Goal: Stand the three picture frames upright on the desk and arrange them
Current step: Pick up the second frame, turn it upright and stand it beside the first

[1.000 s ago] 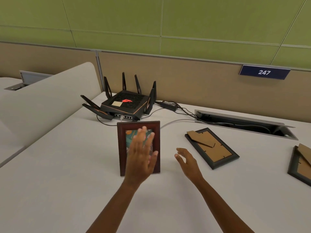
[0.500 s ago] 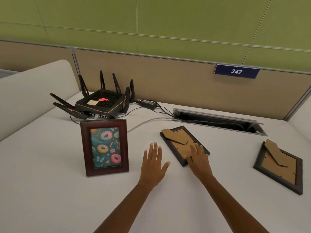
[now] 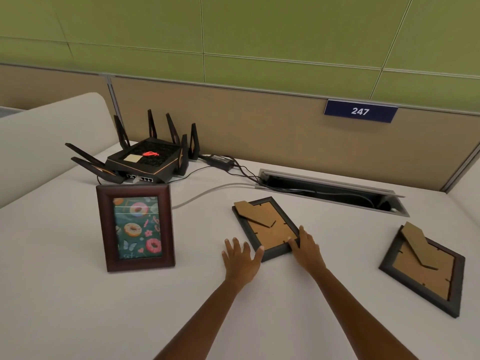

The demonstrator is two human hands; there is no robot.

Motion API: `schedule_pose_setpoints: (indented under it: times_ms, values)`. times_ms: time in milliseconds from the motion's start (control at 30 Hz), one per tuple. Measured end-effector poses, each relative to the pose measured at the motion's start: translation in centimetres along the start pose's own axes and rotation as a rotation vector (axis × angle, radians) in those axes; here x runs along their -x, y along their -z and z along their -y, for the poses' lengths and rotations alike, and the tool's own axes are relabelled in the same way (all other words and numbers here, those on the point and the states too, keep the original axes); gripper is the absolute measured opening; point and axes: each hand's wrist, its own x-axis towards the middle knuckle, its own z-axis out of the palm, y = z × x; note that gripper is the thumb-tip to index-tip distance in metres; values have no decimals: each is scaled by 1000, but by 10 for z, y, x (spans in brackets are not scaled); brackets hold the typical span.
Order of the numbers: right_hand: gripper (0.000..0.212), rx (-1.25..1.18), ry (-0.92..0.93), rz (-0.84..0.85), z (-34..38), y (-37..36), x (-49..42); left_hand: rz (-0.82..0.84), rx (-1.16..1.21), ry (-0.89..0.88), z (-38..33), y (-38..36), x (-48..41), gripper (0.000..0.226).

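Observation:
A dark red-brown frame (image 3: 135,227) with a doughnut picture stands upright at the left of the white desk (image 3: 65,307). A black frame (image 3: 267,227) lies face down in the middle, its cardboard back and stand showing. My left hand (image 3: 240,258) lies flat with fingers apart, its thumb touching this frame's near left corner. My right hand (image 3: 306,248) rests on the frame's near right corner, fingers over the edge. A second black frame (image 3: 426,268) lies face down at the right, away from both hands.
A black router (image 3: 145,159) with several antennas sits behind the standing frame. Its power brick (image 3: 219,159) and cables run into an open cable slot (image 3: 330,193) at the desk's back. A tan partition with a "247" sign (image 3: 360,111) closes the far side.
Both hands left the standing frame and moved right to the middle face-down frame. My view also shifted right, so the third frame shows fully.

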Motion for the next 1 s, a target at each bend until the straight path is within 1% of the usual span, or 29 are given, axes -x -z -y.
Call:
schedule_pose_setpoints:
  times_ms: [67, 233, 367, 433, 567, 633, 733, 867, 933, 1000]
  values:
    - [57, -74, -4, -11, 1, -1, 1, 12, 83, 51, -10, -1, -2, 61]
    - [49, -194, -30, -98, 4, -4, 6, -2, 401, 217, -35, -3, -3, 66]
    - [43, -285, -74, -155, 6, -3, 7, -52, 548, 267, -38, -2, -1, 64]
    - [39, -361, -96, -175, 8, -3, 9, -91, 590, 286, -36, -2, -1, 61]
    - [32, -551, -182, -188, 8, -1, 16, -192, 697, 346, -34, 4, 4, 44]
    - [30, -643, -209, -192, 7, 0, 19, -173, 809, 340, -30, 9, 4, 40]
    - [28, -766, -228, -198, 10, 6, 24, -106, 1075, 336, -25, 18, 6, 37]
    - [24, -836, -171, -205, 18, 20, 28, -90, 1275, 300, -29, 41, 15, 31]
    - [26, -868, -112, -215, 23, 29, 33, -64, 1390, 276, -33, 58, 21, 32]
    - [28, -886, -16, -203, 26, 38, 39, -56, 1453, 264, -38, 76, 28, 31]
